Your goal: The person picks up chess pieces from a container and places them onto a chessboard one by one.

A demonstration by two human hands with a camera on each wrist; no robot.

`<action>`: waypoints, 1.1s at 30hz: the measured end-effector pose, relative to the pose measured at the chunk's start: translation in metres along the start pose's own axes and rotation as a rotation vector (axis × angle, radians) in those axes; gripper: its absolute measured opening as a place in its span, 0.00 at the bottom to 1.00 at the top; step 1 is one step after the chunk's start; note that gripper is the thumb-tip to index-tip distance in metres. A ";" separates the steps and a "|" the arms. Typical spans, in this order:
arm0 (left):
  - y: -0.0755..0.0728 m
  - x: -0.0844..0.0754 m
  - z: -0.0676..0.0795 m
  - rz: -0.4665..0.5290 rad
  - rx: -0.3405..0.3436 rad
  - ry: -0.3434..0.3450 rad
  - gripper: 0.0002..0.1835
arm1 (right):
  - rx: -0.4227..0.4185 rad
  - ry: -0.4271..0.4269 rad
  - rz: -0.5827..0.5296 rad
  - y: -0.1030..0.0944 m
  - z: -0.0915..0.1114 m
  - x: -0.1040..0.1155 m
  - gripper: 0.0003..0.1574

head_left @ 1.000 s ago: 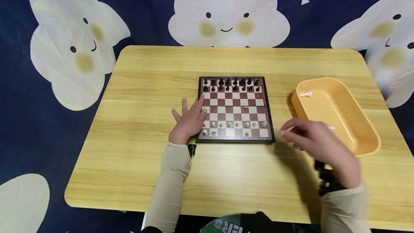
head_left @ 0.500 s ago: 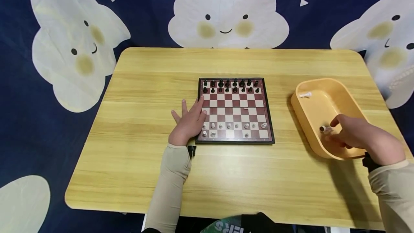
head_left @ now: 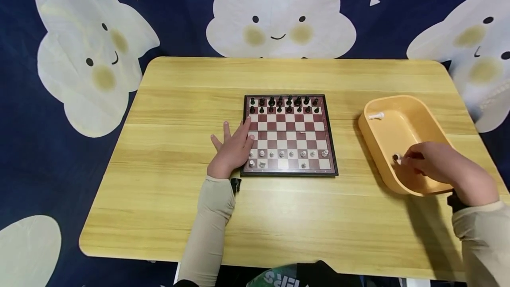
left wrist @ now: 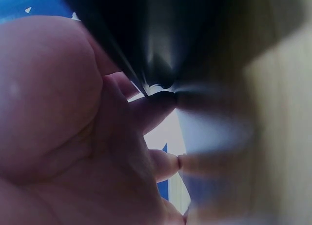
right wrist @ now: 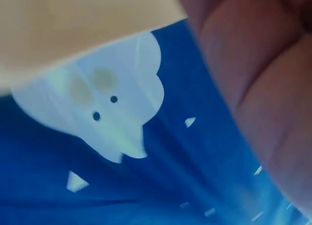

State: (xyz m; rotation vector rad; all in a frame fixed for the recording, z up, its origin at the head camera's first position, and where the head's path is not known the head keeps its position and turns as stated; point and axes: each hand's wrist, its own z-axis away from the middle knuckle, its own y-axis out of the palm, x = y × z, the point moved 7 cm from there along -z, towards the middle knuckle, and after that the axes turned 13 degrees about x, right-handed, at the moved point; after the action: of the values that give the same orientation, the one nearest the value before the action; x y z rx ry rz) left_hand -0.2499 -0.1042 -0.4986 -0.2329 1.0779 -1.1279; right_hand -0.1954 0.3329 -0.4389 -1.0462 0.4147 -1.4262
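A folding chessboard (head_left: 287, 136) lies on the table, with two rows of black chess pieces on its far side and white chess pieces on its near side. My left hand (head_left: 233, 149) rests over the board's left edge, its fingers spread and straight; the left wrist view shows the palm beside the dark board side. Inside the yellow bin (head_left: 368, 141), my right hand (head_left: 436, 163) pinches a white chess piece (head_left: 396, 157) whose round dark base points left. Its fingertips are partly hidden. Another white chess piece (head_left: 376, 115) lies at the bin's far left corner.
The wooden table (head_left: 167, 154) extends on all sides of the board. The bin's raised walls surround my right hand. Behind the table hangs a dark blue cloth with smiling white clouds (head_left: 280, 17).
My right hand has gone from beside the board's near right corner into the bin, and its fingers have closed on a white chess piece there. The left hand has stayed put.
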 end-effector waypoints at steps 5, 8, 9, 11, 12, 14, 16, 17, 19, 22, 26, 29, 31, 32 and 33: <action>-0.001 0.001 0.003 -0.011 0.007 -0.007 0.33 | -0.312 -0.015 -0.141 -0.012 0.020 0.026 0.07; 0.000 0.002 0.003 -0.013 0.010 -0.005 0.32 | -0.479 -0.034 -0.278 -0.012 0.031 0.045 0.08; 0.000 0.002 0.003 -0.012 0.010 -0.005 0.32 | -0.519 -0.060 -0.317 -0.010 0.033 0.052 0.09; 0.000 0.003 0.003 -0.011 0.009 -0.006 0.32 | -0.580 -0.136 -0.373 -0.007 0.034 0.066 0.11; 0.000 0.003 0.003 -0.009 0.007 -0.008 0.32 | -0.599 -0.172 -0.394 -0.005 0.034 0.073 0.12; 0.000 0.004 0.003 -0.006 0.004 -0.009 0.33 | -0.617 -0.253 -0.431 -0.001 0.032 0.084 0.15; 0.000 0.004 0.003 -0.004 0.002 -0.008 0.33 | -0.609 -0.325 -0.460 0.004 0.028 0.093 0.18; 0.000 0.004 0.003 -0.004 0.001 -0.008 0.33 | -0.597 -0.354 -0.481 0.006 0.025 0.097 0.18; 0.000 0.004 0.003 -0.009 0.002 -0.006 0.33 | -0.569 -0.399 -0.522 0.012 0.020 0.104 0.17; 0.000 0.004 0.002 -0.012 -0.001 -0.008 0.33 | -0.543 -0.446 -0.562 0.018 0.013 0.111 0.15; 0.000 0.003 0.000 -0.013 -0.010 -0.007 0.32 | -0.535 -0.522 -0.581 0.022 0.006 0.121 0.14; 0.001 0.002 -0.002 -0.013 -0.011 0.000 0.32 | -0.527 -0.581 -0.622 0.024 0.002 0.127 0.14; 0.001 0.002 -0.003 -0.012 -0.012 0.003 0.33 | -0.517 -0.603 -0.655 0.025 0.000 0.129 0.14; 0.001 0.002 -0.003 -0.012 -0.013 0.003 0.33 | -0.513 -0.605 -0.670 0.026 -0.002 0.130 0.14; 0.001 0.002 -0.003 -0.014 -0.013 0.000 0.33 | -0.508 -0.603 -0.681 0.026 -0.003 0.131 0.14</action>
State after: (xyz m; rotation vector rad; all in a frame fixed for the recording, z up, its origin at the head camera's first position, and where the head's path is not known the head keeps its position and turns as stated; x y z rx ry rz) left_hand -0.2515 -0.1042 -0.5024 -0.2504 1.0853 -1.1337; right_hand -0.1598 0.2060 -0.4162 -2.0978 -0.0501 -1.5129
